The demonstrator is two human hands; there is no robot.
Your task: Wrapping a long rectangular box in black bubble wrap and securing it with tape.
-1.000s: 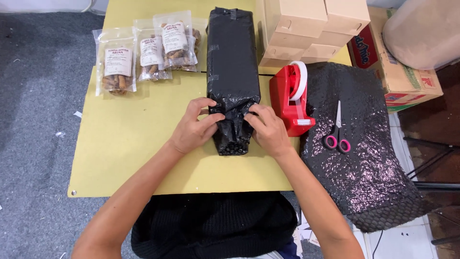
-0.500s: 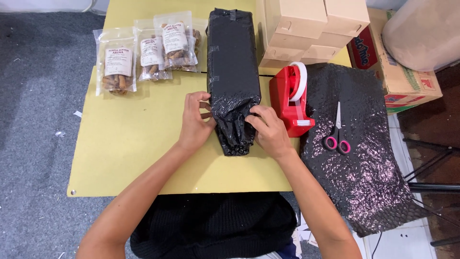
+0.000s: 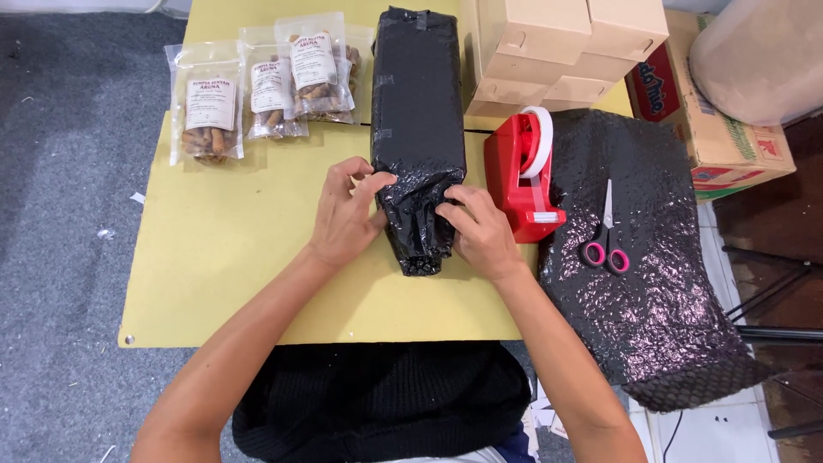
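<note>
A long parcel wrapped in black bubble wrap [image 3: 417, 111] lies lengthwise on the yellow table [image 3: 231, 274]. My left hand [image 3: 345, 214] presses its fingers against the left side of the parcel's near end. My right hand [image 3: 481, 231] holds the right side of that same end, pinching the gathered wrap. The loose wrap end sticks out between both hands toward me.
A red tape dispenser [image 3: 523, 176] stands just right of my right hand. Pink-handled scissors [image 3: 603, 236] lie on a sheet of black bubble wrap [image 3: 660, 291]. Clear snack pouches [image 3: 257, 86] lie at the back left. Cardboard boxes [image 3: 557, 43] are stacked at the back.
My left hand slid from the top of the gathered end to its left side, fingers spreading. The right hand stayed on the right side, and the wrap end now looks more bunched.
</note>
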